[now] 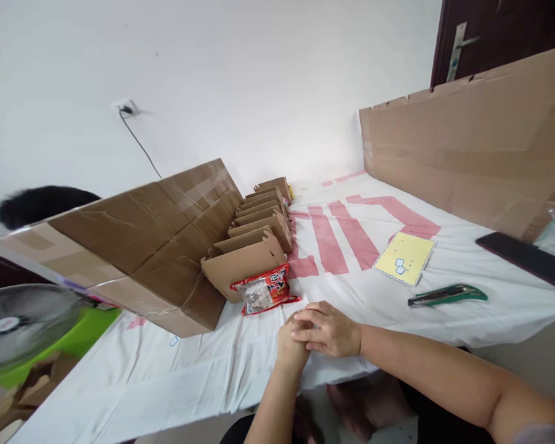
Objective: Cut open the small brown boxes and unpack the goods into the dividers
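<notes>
My left hand (pixel 293 340) and my right hand (pixel 332 331) are clasped at the table's front edge, with the right fingers folded over the left hand. Both are closed and no object shows in them; some left fingers are hidden. Just beyond them lies a red and clear snack packet (pixel 264 290), tilted against the nearest open cardboard box (pixel 240 262). To the right rest a green utility knife (pixel 448 295) and a yellow card (pixel 404 258) with a wavy edge.
Several small open boxes (pixel 263 222) recede in a row beside a tall cardboard partition (pixel 166 228). Another cardboard panel (pixel 457 142) stands at right, near a dark phone (pixel 525 258). A white cloth (pixel 166 382) covers the table. At left are a fan (pixel 18 327) and a person's dark hair (pixel 49 203).
</notes>
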